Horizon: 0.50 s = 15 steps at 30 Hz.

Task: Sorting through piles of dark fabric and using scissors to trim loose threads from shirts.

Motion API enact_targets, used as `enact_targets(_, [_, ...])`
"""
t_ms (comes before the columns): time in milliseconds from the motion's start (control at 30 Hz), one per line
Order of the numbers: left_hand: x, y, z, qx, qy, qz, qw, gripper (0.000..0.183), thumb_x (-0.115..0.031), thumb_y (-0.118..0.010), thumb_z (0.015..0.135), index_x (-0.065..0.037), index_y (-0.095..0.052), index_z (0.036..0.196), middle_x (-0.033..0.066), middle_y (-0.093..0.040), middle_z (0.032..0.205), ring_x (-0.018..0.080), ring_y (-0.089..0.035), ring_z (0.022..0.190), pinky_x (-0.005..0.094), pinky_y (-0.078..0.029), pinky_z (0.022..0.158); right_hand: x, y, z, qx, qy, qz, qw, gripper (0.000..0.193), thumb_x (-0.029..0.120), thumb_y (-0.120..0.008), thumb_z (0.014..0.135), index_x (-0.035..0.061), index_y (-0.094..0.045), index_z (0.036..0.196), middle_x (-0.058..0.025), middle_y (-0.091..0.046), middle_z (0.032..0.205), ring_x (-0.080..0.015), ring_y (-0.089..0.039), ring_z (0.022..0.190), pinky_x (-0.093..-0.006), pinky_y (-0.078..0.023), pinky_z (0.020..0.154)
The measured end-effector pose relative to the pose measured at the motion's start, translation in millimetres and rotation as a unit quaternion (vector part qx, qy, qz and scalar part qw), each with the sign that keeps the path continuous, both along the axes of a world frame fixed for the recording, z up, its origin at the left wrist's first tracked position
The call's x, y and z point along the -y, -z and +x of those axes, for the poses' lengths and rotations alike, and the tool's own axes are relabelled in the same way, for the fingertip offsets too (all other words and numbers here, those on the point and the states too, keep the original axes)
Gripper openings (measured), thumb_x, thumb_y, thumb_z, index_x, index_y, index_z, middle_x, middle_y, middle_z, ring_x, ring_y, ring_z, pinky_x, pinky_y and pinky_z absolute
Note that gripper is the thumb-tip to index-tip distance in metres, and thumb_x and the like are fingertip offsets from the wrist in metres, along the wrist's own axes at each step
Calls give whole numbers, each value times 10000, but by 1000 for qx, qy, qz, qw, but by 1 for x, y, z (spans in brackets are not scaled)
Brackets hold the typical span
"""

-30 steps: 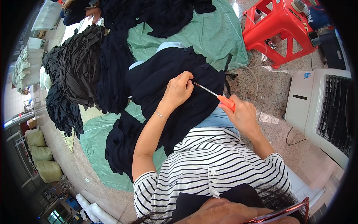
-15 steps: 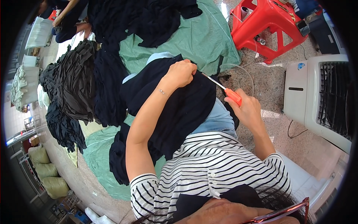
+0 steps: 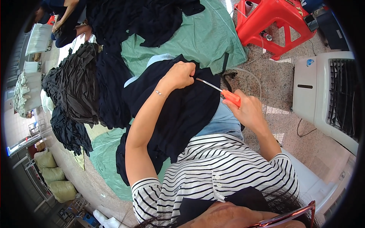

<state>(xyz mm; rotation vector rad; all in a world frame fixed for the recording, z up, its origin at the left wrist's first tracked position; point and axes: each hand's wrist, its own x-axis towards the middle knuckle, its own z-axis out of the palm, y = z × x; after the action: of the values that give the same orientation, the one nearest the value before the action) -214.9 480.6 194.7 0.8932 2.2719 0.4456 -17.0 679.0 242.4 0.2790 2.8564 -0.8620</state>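
Dark navy cloth [image 3: 176, 119] lies spread over my lap, above light blue jeans [image 3: 218, 121]. My left hand [image 3: 178, 78] is closed in a pinch on the far part of this cloth. Wrapped in my right hand [image 3: 247, 111] is a screwdriver-like tool [image 3: 231, 98] with an orange handle and a slim metal shaft. Its shaft points up and left, and the tip is close to my left fingers. Whether the tip touches the cloth, I cannot tell.
Green sheeting [image 3: 213, 38] carries a navy cloth heap [image 3: 140, 19]. Dark grey cloth [image 3: 76, 81] is piled at left. A red stool [image 3: 262, 26] and a white air cooler [image 3: 310, 100] stand at right. Another person's arm [image 3: 66, 17] shows at far left.
My right hand has moved slightly left, bringing the tool's tip closer to my left hand. My left hand has shifted a little left, still pinching the cloth.
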Motion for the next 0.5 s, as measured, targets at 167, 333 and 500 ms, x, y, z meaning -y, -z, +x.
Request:
enact_targets(167, [5,4,5,-9,-32,55,998,173,-60,-673,679,9,-631,832,203,-692,817,387,-677,847,433,-536,771,0,8,-5,0,8,11,1000,441,495,-682,887,60,-609,896,-185,-652,644,-409,-660,627,-501,-492,549])
enact_targets(333, [9,-1,6,22,-153,176,972,205,-178,-759,798,-7,-662,856,165,-694,763,353,-692,748,408,-540,696,-7,3,-3,11,41,21,999,421,478,-677,896,64,-610,932,-197,-657,661,-429,-657,649,-523,-483,570])
enact_targets(500, [2,-26,27,-3,16,7,1000,308,-352,-795,758,-70,-732,863,115,-735,887,311,-701,902,431,-548,775,-13,-11,21,-5,28,13,1000,381,436,-695,893,69,-596,910,-192,-652,664,-419,-647,625,-506,-466,543])
